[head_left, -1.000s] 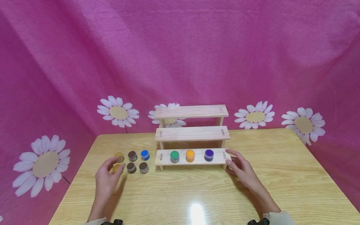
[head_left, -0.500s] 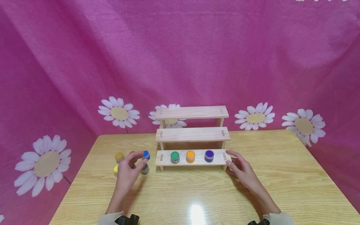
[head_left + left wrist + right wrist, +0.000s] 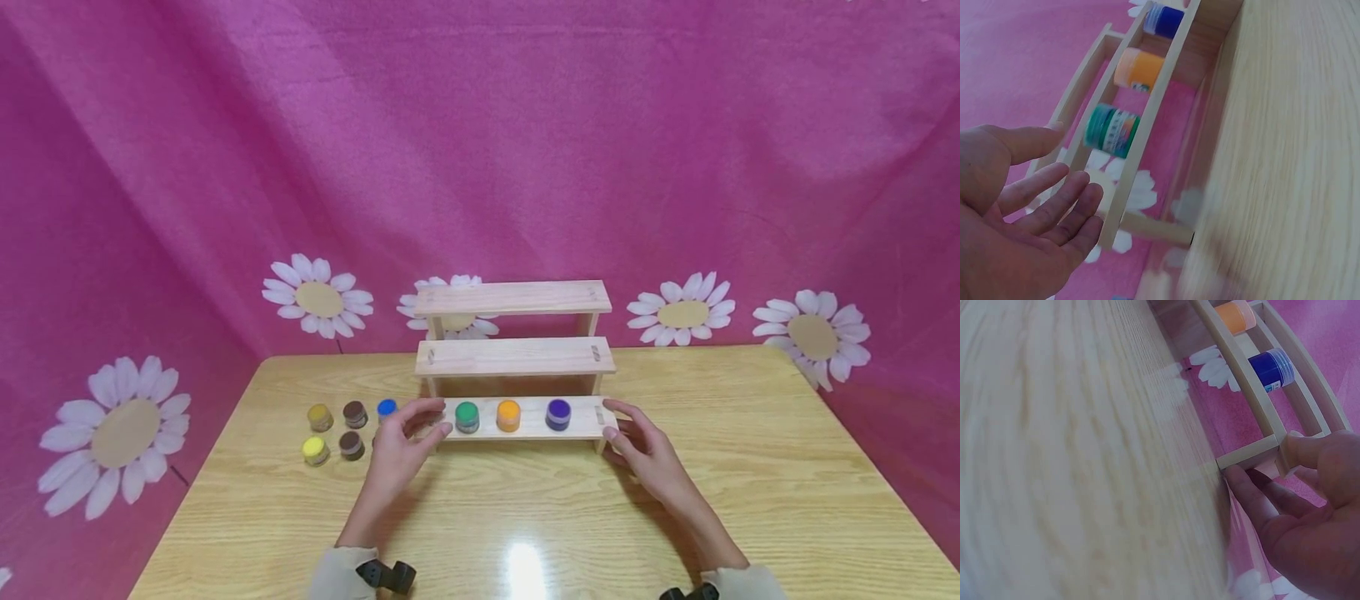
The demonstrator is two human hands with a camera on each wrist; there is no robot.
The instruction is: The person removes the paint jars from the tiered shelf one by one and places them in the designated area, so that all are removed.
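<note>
Near the back edge of the table (image 3: 750, 450), the head view shows a wooden rack (image 3: 516, 357) bearing three jars (image 3: 508, 417). Left wrist: the left hand (image 3: 1029, 219), grip slack and empty, could topple the nearby green jar (image 3: 1112, 130) by brushing it. Right wrist: the right hand (image 3: 1310, 525) pinches the rack's end; a tug could tip jars.

White daisies (image 3: 126, 436) pattern the magenta cloth (image 3: 525, 167). Jars (image 3: 467, 417) are green, orange, purple, blue, yellow, brown. Rack (image 3: 513, 357) and table (image 3: 757, 467) show pale grain.
</note>
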